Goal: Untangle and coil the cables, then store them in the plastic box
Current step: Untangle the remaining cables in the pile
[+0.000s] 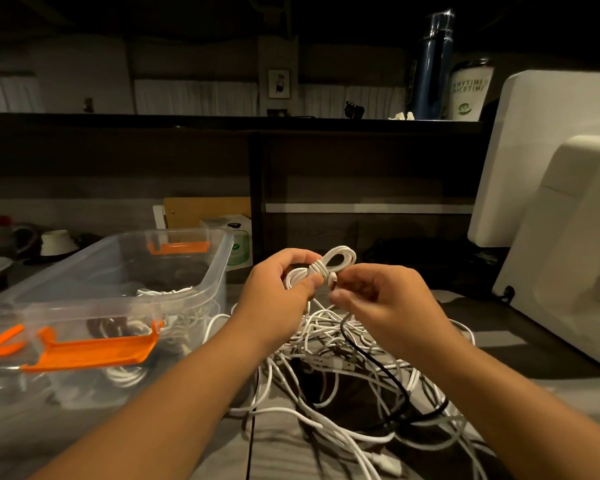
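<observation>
Head view: a coiled white cable, wrapped round its middle, is held up just right of the plastic box. The left hand grips the coil with curled fingers, and the right hand pinches the cable's plug end against the wraps. Right of the box lies a tangle of white cables with one black cable running through it. Inside the box rest white coiled cables and a darker coil. An orange latch sits on the box's near end.
</observation>
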`<state>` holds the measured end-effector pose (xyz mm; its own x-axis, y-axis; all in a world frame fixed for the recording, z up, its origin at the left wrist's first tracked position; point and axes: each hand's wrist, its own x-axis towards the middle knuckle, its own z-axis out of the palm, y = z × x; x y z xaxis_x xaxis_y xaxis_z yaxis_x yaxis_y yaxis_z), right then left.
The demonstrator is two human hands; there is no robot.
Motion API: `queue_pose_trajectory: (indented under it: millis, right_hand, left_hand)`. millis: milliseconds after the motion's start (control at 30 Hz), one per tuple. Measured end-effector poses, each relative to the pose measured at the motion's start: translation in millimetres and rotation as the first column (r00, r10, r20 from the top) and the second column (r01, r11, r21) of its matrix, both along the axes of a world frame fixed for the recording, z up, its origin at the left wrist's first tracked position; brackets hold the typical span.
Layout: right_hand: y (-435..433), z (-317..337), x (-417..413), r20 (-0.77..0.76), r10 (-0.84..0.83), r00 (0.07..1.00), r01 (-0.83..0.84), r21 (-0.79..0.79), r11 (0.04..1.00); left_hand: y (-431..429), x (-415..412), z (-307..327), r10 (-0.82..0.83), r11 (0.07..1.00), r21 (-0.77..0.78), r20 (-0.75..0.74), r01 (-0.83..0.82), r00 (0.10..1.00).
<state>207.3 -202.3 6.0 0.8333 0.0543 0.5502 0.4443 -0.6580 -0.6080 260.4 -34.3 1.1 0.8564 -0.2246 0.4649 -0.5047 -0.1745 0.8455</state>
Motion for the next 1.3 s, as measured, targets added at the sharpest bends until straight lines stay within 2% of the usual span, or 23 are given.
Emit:
queue_pose_trajectory:
  millis: [67,200,433,500,633,700,767,867,967,1067,1200,1300]
  right_hand:
    - [-0.1,1.4,-1.5,0.05,-0.027,0.998,0.032,-0.106,0.994]
    - [0.5,5.7,-3.4,0.083,-0.109,0.991,0.123,-0.194,0.973]
    - [3.4,6.4,-4.5,0.065,-0.16,0.985,0.168,-0.139,0.976]
    - [5.0,6.5,-5.4,0.039,-0.13,0.991,0.132,-0.061,0.989]
    - [5.1,5.3,-1.7,-0.117,-0.049,0.992,0.078,0.257,0.963]
    - [4.9,6.1,-0.2,-0.203,0.069,0.977,0.039,0.486,0.873]
    - [3.6,8.0,1.0,-0.21,0.182,0.96,-0.002,0.65,0.76]
    - [1.5,8.9,2.8,-0.15,0.259,0.954,-0.05,0.774,0.632]
    - [-0.8,8.2,4.9,-0.163,0.275,0.948,-0.01,0.845,0.535]
    - [-3.2,6.4,6.2,-0.189,0.248,0.95,0.011,0.816,0.578]
    - [-7.0,6.9,3.0,-0.099,0.141,0.985,-0.049,0.623,0.781]
    - [-8.3,7.8,1.8,-0.019,0.094,0.995,-0.075,0.446,0.892]
  left_hand:
    - [-1.0,-1.1,-0.5,-0.006,1.0,-0.003,-0.011,0.006,1.0]
    - [-4.4,-2.6,-3.5,-0.004,1.0,0.003,-0.036,0.004,0.999]
    - [-6.5,-5.3,-4.8,-0.028,0.999,-0.043,-0.044,0.026,0.999]
    - [-7.0,-5.7,-4.5,-0.042,0.996,-0.08,-0.058,0.037,0.997]
    - [-5.1,-6.6,-0.3,-0.1,0.979,-0.191,-0.116,0.076,0.988]
    - [-3.9,-7.1,1.7,-0.135,0.974,-0.199,-0.137,0.106,0.981]
    - [-3.3,-7.3,2.8,-0.16,0.973,-0.188,-0.145,0.132,0.976]
    - [-3.3,-8.8,4.1,-0.188,0.973,-0.161,-0.152,0.163,0.97]
    - [-4.8,-10.8,3.5,-0.225,0.968,-0.153,-0.16,0.201,0.961]
    - [-5.4,-11.0,2.3,-0.235,0.964,-0.167,-0.178,0.206,0.956]
    - [-3.5,-9.7,1.4,-0.225,0.964,-0.186,-0.197,0.189,0.954]
    - [-4.1,-10.5,0.0,-0.242,0.959,-0.204,-0.212,0.199,0.947]
